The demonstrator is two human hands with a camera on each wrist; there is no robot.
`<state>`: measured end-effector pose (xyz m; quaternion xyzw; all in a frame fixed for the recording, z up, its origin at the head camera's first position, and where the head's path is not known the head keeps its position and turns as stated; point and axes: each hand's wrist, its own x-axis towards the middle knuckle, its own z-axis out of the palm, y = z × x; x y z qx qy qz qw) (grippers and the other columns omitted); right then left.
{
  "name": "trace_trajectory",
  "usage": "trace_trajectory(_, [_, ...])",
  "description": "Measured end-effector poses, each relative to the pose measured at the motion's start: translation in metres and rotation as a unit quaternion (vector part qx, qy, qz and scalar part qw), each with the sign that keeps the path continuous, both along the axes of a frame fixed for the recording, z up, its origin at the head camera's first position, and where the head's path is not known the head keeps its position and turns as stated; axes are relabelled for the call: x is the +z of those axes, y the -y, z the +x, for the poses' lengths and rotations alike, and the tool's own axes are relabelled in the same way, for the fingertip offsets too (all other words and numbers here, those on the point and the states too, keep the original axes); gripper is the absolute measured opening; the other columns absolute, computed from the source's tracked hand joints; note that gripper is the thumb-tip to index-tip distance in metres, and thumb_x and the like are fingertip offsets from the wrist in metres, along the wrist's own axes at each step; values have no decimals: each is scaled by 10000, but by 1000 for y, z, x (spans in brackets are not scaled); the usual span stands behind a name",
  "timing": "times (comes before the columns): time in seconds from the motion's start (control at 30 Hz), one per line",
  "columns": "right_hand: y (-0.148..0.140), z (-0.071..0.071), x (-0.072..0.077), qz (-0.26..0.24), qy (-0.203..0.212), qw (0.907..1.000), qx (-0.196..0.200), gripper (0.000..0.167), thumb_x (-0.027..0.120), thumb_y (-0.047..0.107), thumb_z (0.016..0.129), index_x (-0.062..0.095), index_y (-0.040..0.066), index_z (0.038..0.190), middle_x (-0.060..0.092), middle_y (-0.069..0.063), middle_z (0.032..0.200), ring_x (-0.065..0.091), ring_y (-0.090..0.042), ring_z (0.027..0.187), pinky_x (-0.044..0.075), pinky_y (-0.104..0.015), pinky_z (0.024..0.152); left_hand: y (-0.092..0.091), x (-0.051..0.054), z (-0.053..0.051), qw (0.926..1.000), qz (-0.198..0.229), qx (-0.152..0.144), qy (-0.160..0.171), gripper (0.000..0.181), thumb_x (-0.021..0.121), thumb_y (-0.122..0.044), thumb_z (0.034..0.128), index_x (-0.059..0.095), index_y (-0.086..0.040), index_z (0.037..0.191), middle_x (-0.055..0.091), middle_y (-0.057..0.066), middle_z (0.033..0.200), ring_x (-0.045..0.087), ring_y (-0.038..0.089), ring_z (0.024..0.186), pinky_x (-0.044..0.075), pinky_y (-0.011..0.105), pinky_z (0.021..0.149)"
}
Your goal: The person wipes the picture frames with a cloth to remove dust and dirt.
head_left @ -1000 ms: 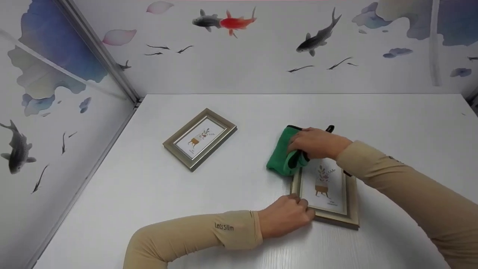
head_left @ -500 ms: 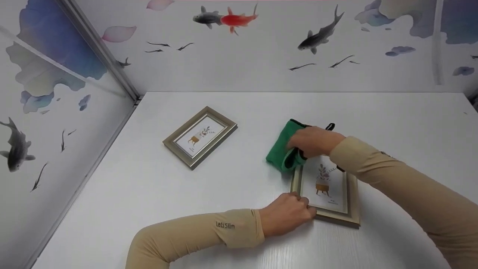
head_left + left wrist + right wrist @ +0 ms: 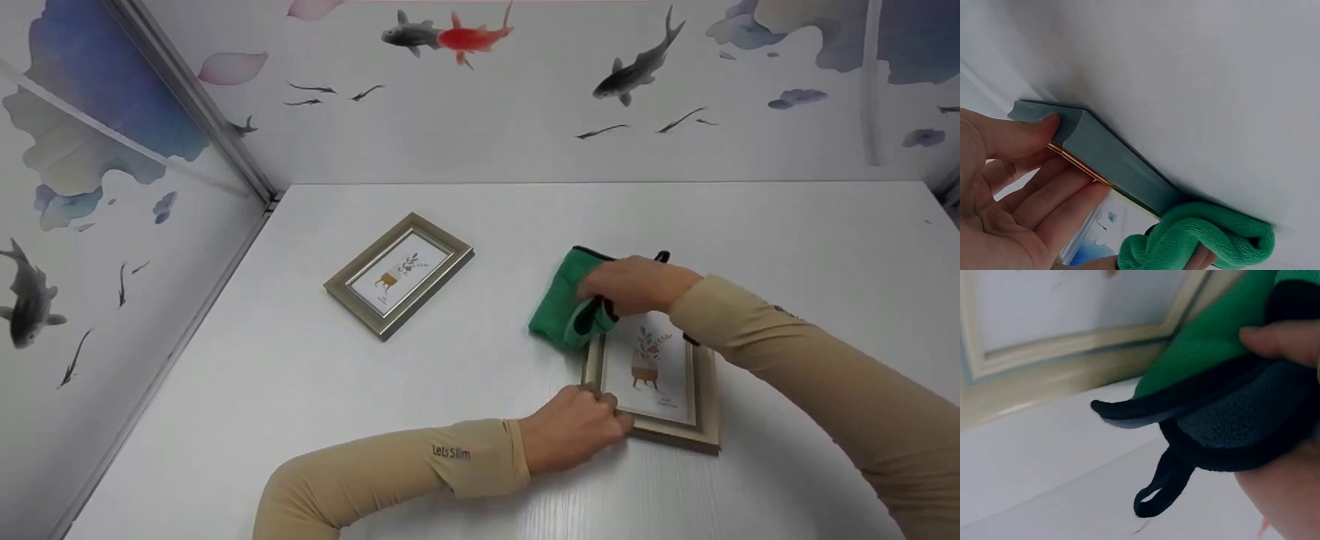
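Note:
Near the table's front, a champagne-gold picture frame (image 3: 709, 390) lies face up, showing a potted-plant print. My left hand (image 3: 574, 429) grips its lower left corner; in the left wrist view the thumb (image 3: 1044, 128) presses the frame's outer side (image 3: 1120, 160) and the fingers reach over its face. My right hand (image 3: 637, 283) holds a folded green cloth (image 3: 561, 304) with black edging against the frame's upper left part. In the right wrist view, the cloth (image 3: 1202, 354) touches the frame's border (image 3: 1044, 391), and a black loop (image 3: 1165, 489) hangs from it. The frame's top edge is mostly hidden.
A second, similar picture frame (image 3: 352, 300) lies tilted on the white table (image 3: 300, 390), left of the cloth. A wall panel (image 3: 480, 127) with printed fish stands behind the table, and another panel (image 3: 97, 270) stands along its left side.
My right hand and the green cloth shift slightly, up the frame's left edge and then back down a little. The left hand keeps its grip on the corner, and both frames stay put.

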<state>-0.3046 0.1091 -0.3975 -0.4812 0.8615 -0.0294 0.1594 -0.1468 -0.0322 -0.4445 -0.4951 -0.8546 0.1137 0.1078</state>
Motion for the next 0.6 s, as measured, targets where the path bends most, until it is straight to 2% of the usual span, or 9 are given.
trace_trajectory(0.1, [-11, -11, -5, -211, -345, 9991, -148, 400, 641, -132, 839, 671, 75, 1180, 642, -83, 1188, 580, -278, 1101, 463, -468, 922, 0, -1, 0, 10000, 22, 15, 0, 116, 609, -147, 936, 707, -205, 916, 665, -41, 794, 617, 65, 692, 516, 211, 621])
trace_trajectory(0.2, [-19, -11, -10, -205, -760, 9961, -390, 443, 663, -68, 857, 613, 54, 1281, 612, -135, 1253, 532, -340, 1191, 409, -520, 978, 0, -1, 1, 10000, 60, -2, -21, 117, 609, -135, 931, 703, -204, 919, 668, -40, 802, 623, 65, 702, 521, 211, 656])
trace_trajectory(0.37, [-21, 7, -16, -240, -1389, 9860, -893, 503, 726, 7, 823, 568, -9, 1301, 604, -208, 1235, 497, -402, 1215, 286, -602, 1039, 1, -2, 2, 9999, 78, 16, -134, 109, 620, -135, 913, 702, -207, 908, 667, -41, 794, 624, 69, 701, 520, 213, 653])
trace_trajectory(0.5, [-22, 25, -20, -338, -1545, 9843, -785, 571, 776, 22, 788, 538, -65, 1300, 561, -246, 1283, 496, -398, 1221, 295, -583, 1041, 1, -1, 1, 9998, 92, 4, -162, 109, 625, -141, 914, 706, -213, 900, 662, -43, 783, 617, 68, 687, 513, 211, 622])
trace_trajectory(0.6, [-26, 36, -21, -503, -1408, 9870, -586, 562, 777, -25, 765, 552, -79, 1278, 574, -253, 1259, 525, -386, 1192, 342, -561, 1019, 1, -1, 1, 9998, 154, -5, -147, 119, 625, -142, 922, 709, -218, 887, 658, -44, 771, 609, 70, 669, 505, 209, 592])
